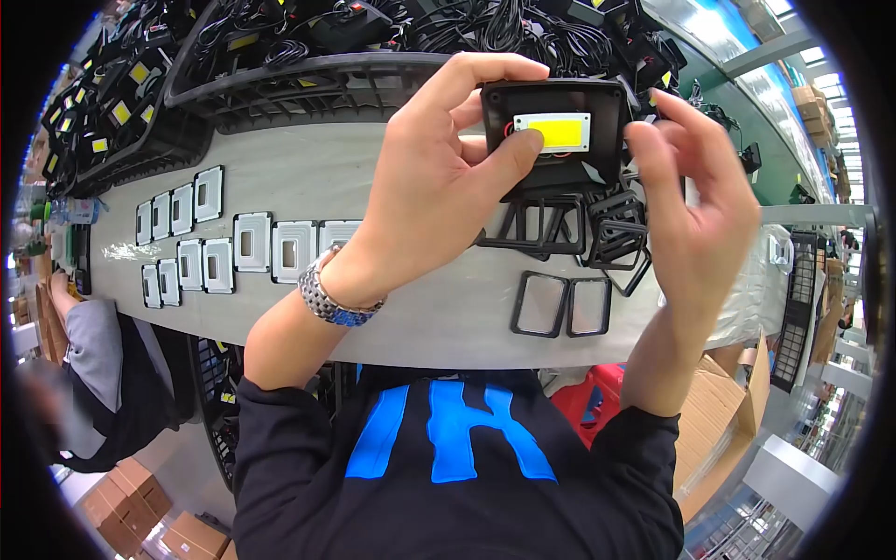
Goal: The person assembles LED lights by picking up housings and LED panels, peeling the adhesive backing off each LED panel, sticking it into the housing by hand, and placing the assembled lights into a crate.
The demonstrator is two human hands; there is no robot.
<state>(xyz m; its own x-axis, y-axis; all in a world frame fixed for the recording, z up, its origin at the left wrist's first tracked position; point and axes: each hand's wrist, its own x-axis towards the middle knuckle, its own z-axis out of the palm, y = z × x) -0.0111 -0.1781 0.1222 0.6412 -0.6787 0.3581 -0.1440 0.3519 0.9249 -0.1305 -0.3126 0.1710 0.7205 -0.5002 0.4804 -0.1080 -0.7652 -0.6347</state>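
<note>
My left hand [434, 163] grips a black lamp housing [605, 105] by its left side, raised above the table. Its thumb presses on the white-edged yellow LED panel [562, 133] inside the housing; a bit of red wire shows beside the panel. Just right of the housing is my right hand [705, 191], slightly blurred, fingers apart and curved, with nothing visible in it. Below the housing lies a pile of black rectangular frames [616, 231], partly hidden. Closer to me, two more black frames lie side by side flat on the table [448, 327].
Pale reflector plates [252, 243] with central openings lie in rows on the left. At the back, a black crate [327, 91] holds lamp housings and coiled cables. Another person's grey sleeve [93, 355] shows at left. A cardboard box [714, 420] and red stool [597, 401] stand near me.
</note>
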